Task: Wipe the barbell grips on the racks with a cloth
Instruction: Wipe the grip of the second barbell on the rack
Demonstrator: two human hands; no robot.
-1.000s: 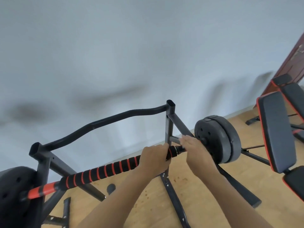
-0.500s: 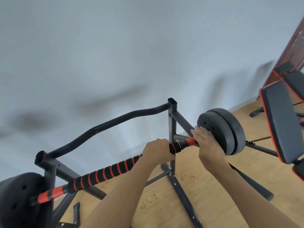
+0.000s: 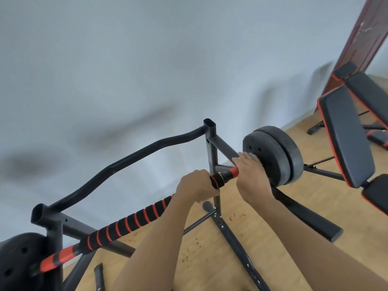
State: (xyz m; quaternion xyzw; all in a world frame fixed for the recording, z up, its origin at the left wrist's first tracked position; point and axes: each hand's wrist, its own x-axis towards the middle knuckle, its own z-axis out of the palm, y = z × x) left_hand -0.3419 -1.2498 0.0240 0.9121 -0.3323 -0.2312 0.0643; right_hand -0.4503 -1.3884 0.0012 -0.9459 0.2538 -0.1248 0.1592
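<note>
Matt metal rack point(image 3: 212, 148), foam-like barbell grip point(image 3: 134, 221), wood floor point(image 3: 262, 244).

You're in a small home gym: loaded barbell point(image 3: 134, 222) on a black rack point(image 3: 211, 143), padded black-and-red benches point(image 3: 346, 135) far right, wood floor point(image 3: 241, 244), plain pale wall point(image 3: 147, 59).

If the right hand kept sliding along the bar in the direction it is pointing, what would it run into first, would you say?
The right hand grips the bar's red end and already seems to be against the inner weight plate, so that plate would stop it at once, though depth is hard to judge.
</note>
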